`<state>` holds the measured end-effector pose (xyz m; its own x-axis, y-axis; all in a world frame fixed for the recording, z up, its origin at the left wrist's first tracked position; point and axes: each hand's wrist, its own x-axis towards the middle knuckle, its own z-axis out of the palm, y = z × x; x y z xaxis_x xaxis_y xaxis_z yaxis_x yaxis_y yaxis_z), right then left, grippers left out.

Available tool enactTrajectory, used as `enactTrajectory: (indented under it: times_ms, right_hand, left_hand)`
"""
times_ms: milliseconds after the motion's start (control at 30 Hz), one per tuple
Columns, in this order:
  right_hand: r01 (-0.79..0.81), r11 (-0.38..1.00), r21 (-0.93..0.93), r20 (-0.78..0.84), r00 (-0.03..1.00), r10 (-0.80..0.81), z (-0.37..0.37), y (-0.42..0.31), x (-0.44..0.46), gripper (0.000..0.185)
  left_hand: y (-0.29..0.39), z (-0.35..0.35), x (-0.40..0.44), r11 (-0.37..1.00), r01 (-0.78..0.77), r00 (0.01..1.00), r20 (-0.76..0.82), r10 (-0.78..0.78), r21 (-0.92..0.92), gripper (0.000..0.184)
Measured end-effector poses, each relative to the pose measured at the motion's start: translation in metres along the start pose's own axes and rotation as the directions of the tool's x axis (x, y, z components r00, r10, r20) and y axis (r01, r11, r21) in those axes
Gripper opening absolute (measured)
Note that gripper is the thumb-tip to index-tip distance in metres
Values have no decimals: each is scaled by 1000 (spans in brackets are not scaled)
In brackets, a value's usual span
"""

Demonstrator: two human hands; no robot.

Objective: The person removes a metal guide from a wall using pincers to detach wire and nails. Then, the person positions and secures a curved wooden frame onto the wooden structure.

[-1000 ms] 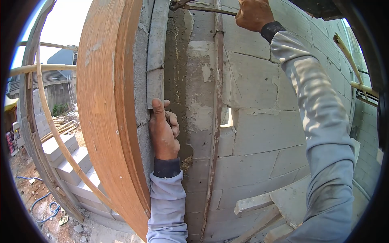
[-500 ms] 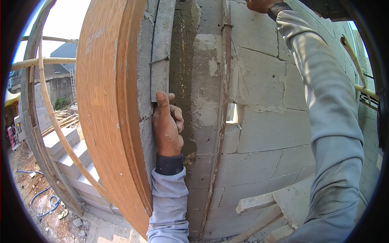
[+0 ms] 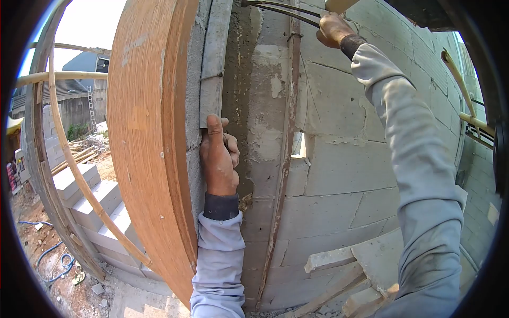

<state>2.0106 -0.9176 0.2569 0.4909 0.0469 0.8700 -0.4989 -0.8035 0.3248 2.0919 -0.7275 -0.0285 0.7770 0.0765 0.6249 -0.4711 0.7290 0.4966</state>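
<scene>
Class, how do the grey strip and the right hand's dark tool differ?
The grey strip is broad and flat; the dark tool has two slim handles. The strip stands nearly upright; the tool slants closer to level. A thin wire crosses the strip, none the tool. Each has a hand at it: left hand and right hand respectively.

A wall (image 3: 344, 169) of grey blocks stands behind; at left, white bright sky (image 3: 87, 26) is over dirt ground (image 3: 50, 236).

1 blue hose (image 3: 49, 249) lies looped on brown soil (image 3: 32, 241); stacked pale-grey rectangular blocks (image 3: 108, 196) stand behind 1 curved tan bamboo pole (image 3: 66, 152).
</scene>
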Motion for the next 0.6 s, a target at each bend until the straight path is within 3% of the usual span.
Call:
enactTrajectory:
  times_ms: [33, 100, 167, 233, 300, 367, 433, 500, 600]
  right_hand:
    - [135, 990, 37, -120, 984, -130, 19, 11, 0, 31]
    - [29, 953, 300, -264, 963, 53, 56, 11, -19, 30]
    - [-49, 897, 439, -87, 992, 96, 73, 5, -52, 28]
    - [-61, 807, 587, -97, 985, 145, 102, 1, -83, 27]
    - [-241, 747, 620, 111, 969, 221, 81, -12, -122, 22]
    - [-85, 476, 875, 62, 996, 65, 180, 31, -128, 26]
    - [-170, 106, 980, 158, 981, 116, 188, 38, -145, 32]
    - [-384, -330, 862, 471, 849, 240, 109, 2, -183, 41]
    - [-334, -424, 842, 458, 857, 235, 107, 5, -203, 55]
  left_hand:
    - [0, 0, 0, 1000, 5, 1000, 0, -5, 0, 62]
    - [1, -1, 0, 1000, 6, 1000, -15, -6, -1, 61]
    - [0, 2, -1, 1000, 0, 1000, -30, 0, -2, 61]
    - [-1, 4, -1, 1000, -4, 999, -42, 5, 10, 62]
    - [1, 4, -3, 1000, 1, 999, -50, 0, 15, 63]
    - [4, 4, -5, 1000, 19, 999, -44, -19, 10, 64]
    - [4, 4, -5, 1000, 23, 999, -45, -22, 17, 64]
    - [2, 3, -5, 1000, 19, 999, -42, -18, 23, 64]
    - [3, 3, -6, 1000, 17, 999, -45, -16, 23, 64]
